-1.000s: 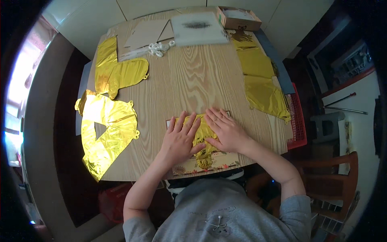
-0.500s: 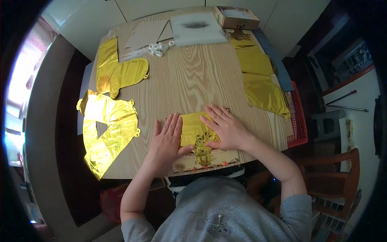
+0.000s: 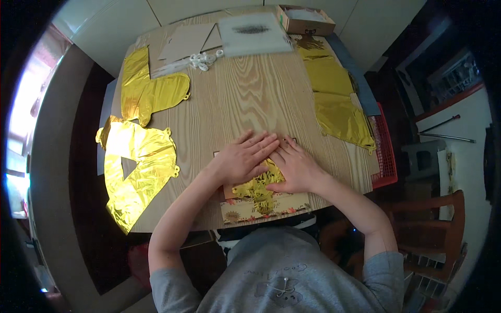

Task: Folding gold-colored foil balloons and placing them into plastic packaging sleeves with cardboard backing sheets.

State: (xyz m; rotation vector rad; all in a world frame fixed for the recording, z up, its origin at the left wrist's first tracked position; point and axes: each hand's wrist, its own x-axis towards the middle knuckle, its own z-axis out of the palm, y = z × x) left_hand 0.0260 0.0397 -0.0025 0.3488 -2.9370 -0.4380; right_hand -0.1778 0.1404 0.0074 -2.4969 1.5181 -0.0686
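Both of my hands lie flat, palms down and side by side, on a crumpled gold foil balloon (image 3: 259,185) near the front edge of the wooden table (image 3: 245,99). My left hand (image 3: 241,158) covers its upper left part, fingers spread and pointing right. Beside it, fingertips nearly touching, my right hand (image 3: 295,165) presses the balloon's right part. The foil rests on a flat decorated card or packet (image 3: 263,204) with a printed lower strip.
Two flat gold foil balloons (image 3: 136,169) (image 3: 148,91) lie at the table's left, several more (image 3: 334,99) along the right edge. Cardboard sheets (image 3: 188,40), a white ribbon bundle (image 3: 201,60), a pale flat packet (image 3: 253,34) and an open box (image 3: 304,20) sit at the back. A red crate (image 3: 385,151) stands at the right.
My left hand slid right across the foil until it met my right hand; the two now lie together over the balloon, covering more of it than before.
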